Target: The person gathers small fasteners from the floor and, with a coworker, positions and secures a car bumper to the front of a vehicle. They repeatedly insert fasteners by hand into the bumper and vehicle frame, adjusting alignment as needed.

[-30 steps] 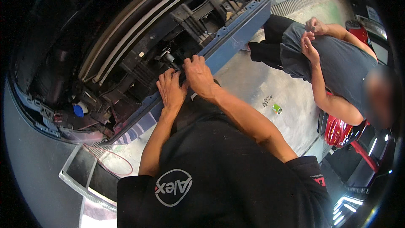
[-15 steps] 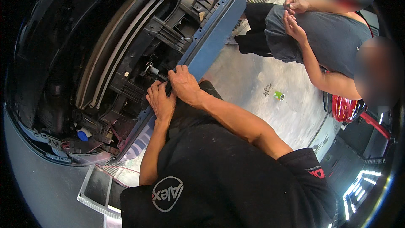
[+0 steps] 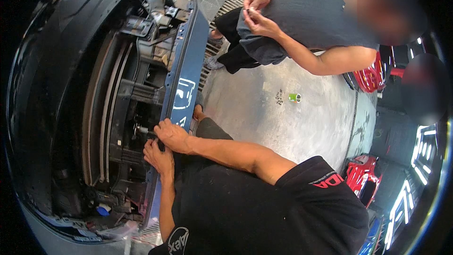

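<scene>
In front of me is the open front of a dark car, with a blue front bumper (image 3: 194,49) along its edge. My right hand (image 3: 173,136) lies over the bumper's upper edge, its fingers bent down into the engine bay. Close beside it, on the near side, my left hand (image 3: 160,158) has its fingers curled inward at the same edge. The two hands almost touch, over a small dark spot whose contents are hidden by the fingers. A small silver cylindrical fitting (image 3: 141,129) sits just past the fingertips, among black plastic supports (image 3: 141,89).
Pale radiator tubes (image 3: 109,113) run along the bay, and a blue cap (image 3: 103,210) sits at its near end. Another person in a grey top (image 3: 306,14) stands across the bumper, hands together. A green can (image 3: 295,97) stands on the floor (image 3: 255,108). Red car parts (image 3: 363,174) are at right.
The view has swung, so the bumper stands more upright and more of its far end shows. Both my hands keep their place at the bumper edge. The other person's hands stay together.
</scene>
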Tool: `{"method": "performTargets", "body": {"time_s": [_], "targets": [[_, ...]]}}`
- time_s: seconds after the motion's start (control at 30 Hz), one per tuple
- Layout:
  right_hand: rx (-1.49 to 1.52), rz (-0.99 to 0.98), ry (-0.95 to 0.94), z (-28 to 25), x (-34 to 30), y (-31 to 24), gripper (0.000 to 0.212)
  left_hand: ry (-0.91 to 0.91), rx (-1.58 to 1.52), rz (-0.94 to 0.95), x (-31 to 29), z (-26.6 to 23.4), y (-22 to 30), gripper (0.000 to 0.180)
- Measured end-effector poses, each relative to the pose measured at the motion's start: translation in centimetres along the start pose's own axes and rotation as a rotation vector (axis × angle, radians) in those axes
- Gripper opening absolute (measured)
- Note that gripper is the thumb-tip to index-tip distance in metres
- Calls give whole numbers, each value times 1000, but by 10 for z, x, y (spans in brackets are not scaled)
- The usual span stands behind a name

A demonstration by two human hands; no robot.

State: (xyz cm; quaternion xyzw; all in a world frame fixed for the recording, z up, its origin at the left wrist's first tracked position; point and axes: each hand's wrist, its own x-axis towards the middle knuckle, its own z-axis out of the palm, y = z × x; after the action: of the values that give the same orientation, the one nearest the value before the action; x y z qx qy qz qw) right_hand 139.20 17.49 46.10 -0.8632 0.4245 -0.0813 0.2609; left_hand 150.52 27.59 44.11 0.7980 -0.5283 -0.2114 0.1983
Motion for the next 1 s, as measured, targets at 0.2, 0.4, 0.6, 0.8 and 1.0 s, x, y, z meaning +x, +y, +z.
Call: {"method": "performTargets", "body": {"time_s": [0.2,0.4,0.6,0.8,1.0], "targets": [[65,-38,48,3,-3,6,24,-51,20,-11,3,-8,5,49],[200,35,33,-6,-6,2,25,-28,68,66,3,-5,-5,51],[192,76,-19,1,-1,-4,27,-88,36,66,3,-9,-5,64],[206,104,16,10,-2,-5,28,-4,-90,112,-4,-14,4,56],[348,228,6,5,3,2,26,39,-243,54,4,-16,26,45]]}}
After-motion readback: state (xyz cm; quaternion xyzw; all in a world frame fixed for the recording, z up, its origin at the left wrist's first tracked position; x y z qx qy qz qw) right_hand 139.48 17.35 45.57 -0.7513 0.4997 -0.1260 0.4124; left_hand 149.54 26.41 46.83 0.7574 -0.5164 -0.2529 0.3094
